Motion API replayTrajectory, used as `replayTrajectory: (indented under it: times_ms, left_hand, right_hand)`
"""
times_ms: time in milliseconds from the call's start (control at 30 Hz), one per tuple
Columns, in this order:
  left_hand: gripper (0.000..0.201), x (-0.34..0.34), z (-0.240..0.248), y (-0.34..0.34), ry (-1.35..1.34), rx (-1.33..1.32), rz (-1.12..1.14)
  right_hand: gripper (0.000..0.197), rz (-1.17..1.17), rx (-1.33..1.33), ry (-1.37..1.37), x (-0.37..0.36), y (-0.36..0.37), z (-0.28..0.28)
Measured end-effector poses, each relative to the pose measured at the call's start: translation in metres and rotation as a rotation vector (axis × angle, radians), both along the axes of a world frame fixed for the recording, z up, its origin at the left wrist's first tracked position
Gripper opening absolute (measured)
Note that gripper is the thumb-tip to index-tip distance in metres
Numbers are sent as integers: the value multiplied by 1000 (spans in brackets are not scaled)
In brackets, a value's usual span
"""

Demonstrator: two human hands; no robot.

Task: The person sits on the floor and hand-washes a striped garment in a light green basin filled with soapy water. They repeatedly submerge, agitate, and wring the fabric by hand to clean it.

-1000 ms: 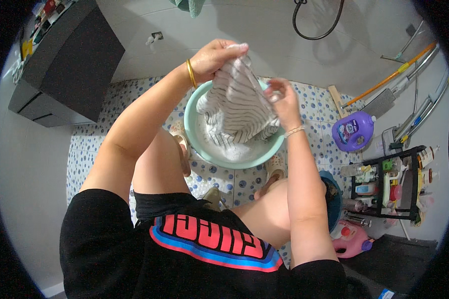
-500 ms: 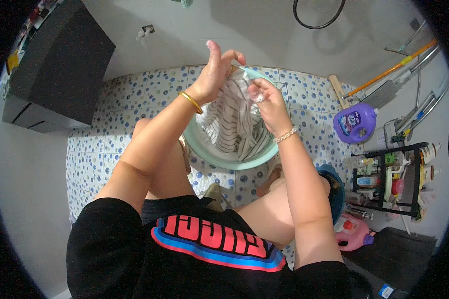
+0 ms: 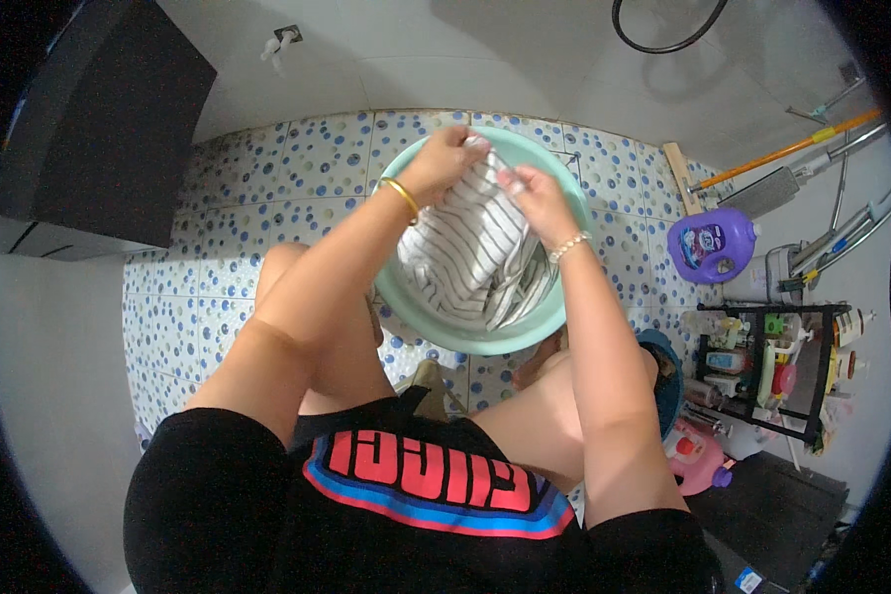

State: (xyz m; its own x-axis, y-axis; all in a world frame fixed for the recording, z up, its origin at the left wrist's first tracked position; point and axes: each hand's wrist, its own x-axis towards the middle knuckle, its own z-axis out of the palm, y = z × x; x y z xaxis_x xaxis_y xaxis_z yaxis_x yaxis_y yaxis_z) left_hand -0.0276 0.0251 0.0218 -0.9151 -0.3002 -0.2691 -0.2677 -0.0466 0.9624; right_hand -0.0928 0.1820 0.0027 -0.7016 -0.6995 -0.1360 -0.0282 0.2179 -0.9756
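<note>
A white cloth with dark stripes (image 3: 462,238) lies bunched in a pale green basin (image 3: 421,315) on the floor in front of me. Its upper edge is lifted and stretched between my hands. My left hand (image 3: 445,166), with a gold bangle on the wrist, pinches the cloth near the basin's far side. Slightly lower and to the right, my right hand (image 3: 540,202), wearing a beaded bracelet, grips the same edge between thumb and fingers. The lower part of the cloth rests in folds inside the basin.
A purple jug (image 3: 711,245) stands right of the basin, near mop handles (image 3: 782,150). Farther right is a black rack (image 3: 762,371) of bottles. A blue bucket (image 3: 669,368) and a pink jug (image 3: 698,460) sit by my right leg. A dark cabinet (image 3: 99,129) stands left.
Both hands have come down lower toward the basin. My left fingers, spread and raised before, have closed on the cloth. Its striped face is now spread flatter between the hands.
</note>
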Motion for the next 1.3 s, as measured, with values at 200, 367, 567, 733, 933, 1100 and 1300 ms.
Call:
replayTrajectory:
  times_ms: [200,367,567,733,933,1100,1300]
  left_hand:
    - [33,-7,-154,4,-428,-836,-176]
    - [29,11,-114,15,-611,-785,-107]
    - [30,-1,-121,14,-637,-697,-158]
    - [34,-25,-176,4,-597,-305,101]
    - [39,-38,-169,32,-453,538,384]
    - [44,-23,-99,56,-230,761,346]
    - [41,-1,-28,85,-228,800,322]
  right_hand:
    - [41,-134,636,215,-2,-8,-116]
    - [36,93,989,331,24,-37,-111]
    - [33,89,977,278,7,-35,-136]
    - [38,-199,517,308,12,-47,-100]
    - [45,-375,361,473,23,-38,-41]
    - [45,-328,285,691,44,-36,-1]
    - [39,-348,399,684,28,-2,14]
